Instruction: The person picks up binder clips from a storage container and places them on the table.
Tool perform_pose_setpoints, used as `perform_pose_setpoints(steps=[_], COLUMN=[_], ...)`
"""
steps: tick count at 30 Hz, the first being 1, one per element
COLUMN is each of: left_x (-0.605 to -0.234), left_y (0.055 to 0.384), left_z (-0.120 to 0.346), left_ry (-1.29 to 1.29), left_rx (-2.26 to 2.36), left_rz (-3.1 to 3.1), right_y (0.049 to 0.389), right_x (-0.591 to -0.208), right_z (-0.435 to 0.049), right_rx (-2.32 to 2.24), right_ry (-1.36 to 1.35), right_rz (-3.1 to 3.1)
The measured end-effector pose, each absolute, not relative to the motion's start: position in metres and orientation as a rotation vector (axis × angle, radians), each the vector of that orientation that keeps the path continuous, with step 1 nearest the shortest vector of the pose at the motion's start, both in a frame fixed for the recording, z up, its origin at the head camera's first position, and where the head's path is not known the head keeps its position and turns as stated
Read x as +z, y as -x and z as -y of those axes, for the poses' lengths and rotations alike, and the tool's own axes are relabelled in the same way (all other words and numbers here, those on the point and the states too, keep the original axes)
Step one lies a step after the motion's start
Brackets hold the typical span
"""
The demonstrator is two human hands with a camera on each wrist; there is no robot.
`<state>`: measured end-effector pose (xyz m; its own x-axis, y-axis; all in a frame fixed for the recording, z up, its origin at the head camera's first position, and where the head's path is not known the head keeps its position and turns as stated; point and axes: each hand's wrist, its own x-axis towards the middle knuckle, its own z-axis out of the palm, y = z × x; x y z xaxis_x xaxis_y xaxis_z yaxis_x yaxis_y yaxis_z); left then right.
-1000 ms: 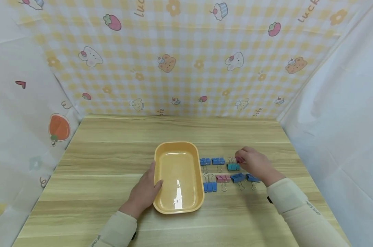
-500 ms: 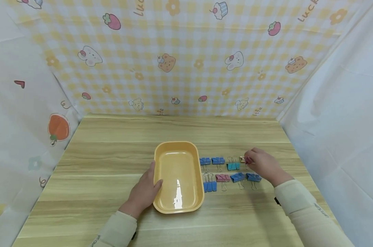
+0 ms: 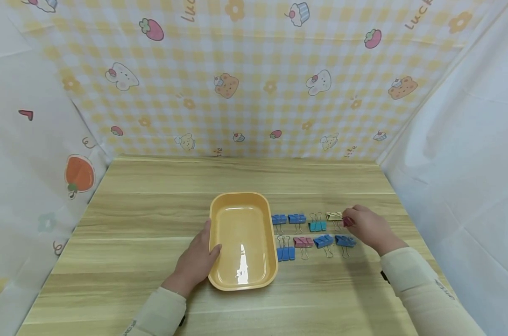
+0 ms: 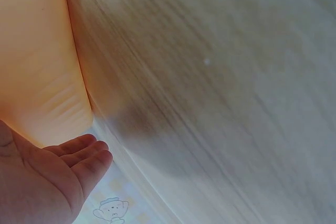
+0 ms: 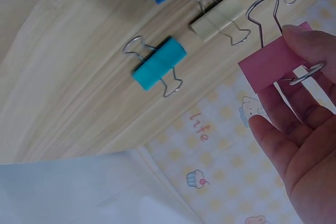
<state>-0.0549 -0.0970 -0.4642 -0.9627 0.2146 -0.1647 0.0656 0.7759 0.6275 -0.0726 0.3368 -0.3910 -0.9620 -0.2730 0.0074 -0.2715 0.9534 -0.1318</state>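
My left hand (image 3: 197,259) holds the left side of a yellow tray (image 3: 274,261), its thumb over the rim and its fingers along the outer wall. In the left wrist view those fingers (image 4: 90,158) lie beside the tray's outer wall (image 4: 42,51). My right hand (image 3: 371,228) pinches a pink binder clip (image 5: 273,61) between thumb and fingers, raised above the table in the right wrist view. Just left of that hand lies a cream binder clip (image 3: 334,216). A teal binder clip (image 5: 159,64), hidden by the hand in the head view, lies nearby.
Two rows of binder clips run right from the tray: blue ones (image 3: 297,218), another teal one (image 3: 317,227) and a pink one (image 3: 303,242) among them. A patterned cloth (image 3: 254,93) hangs behind the wooden table (image 3: 153,186), with white cloth (image 3: 460,154) at the right.
My right hand has moved rightward with the pink binder clip, uncovering the cream clip and the rightmost blue clip. My left hand and the tray have stayed put.
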Motion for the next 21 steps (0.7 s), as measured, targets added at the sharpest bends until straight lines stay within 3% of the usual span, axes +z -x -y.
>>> perform_pose_setpoints(steps=[21], left_x=[-0.467], left_y=[0.057], left_z=[0.097], left_ry=[-0.24], left_rx=[0.976], left_rz=[-2.738], right_y=[0.061], right_x=[-0.407], right_z=[-0.372], right_rx=[-0.175], right_ry=[0.278], right_rz=[-2.986])
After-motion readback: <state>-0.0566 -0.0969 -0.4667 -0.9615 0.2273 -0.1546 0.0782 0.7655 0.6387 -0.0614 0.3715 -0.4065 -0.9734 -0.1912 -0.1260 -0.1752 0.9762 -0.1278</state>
